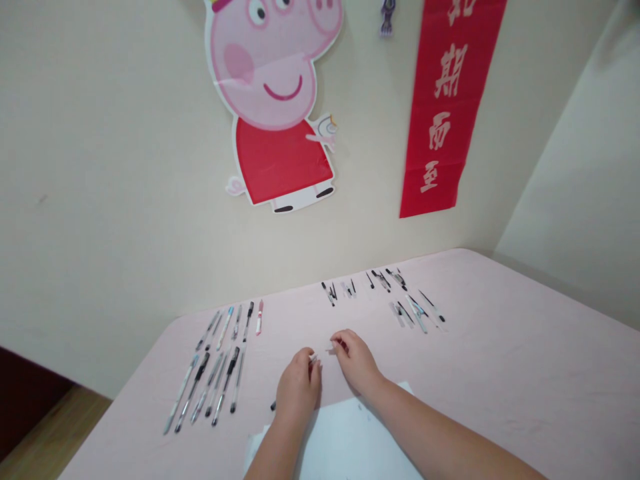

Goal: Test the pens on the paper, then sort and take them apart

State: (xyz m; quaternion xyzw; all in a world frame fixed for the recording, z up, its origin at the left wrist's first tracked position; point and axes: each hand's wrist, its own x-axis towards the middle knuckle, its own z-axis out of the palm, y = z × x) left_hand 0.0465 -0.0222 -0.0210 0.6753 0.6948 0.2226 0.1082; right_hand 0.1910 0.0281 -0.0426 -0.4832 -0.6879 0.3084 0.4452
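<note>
My left hand (299,387) is closed in a pinch over the table, with a small pale piece (314,359) showing at its fingertips. Just to the right, my right hand (356,363) pinches a thin pale piece (329,349) that points towards the left hand. A small gap separates the two; both pieces are too small to name. The dark end of something (273,405) pokes out beside my left wrist. Under my forearms lie white paper sheets (355,440).
Two rows of whole pens (231,387) lie on the left of the pink-covered table (500,373). Pen parts (417,313), black and clear, are laid out in groups at the back right. The wall behind carries a pig cutout (285,160) and a red banner (440,120).
</note>
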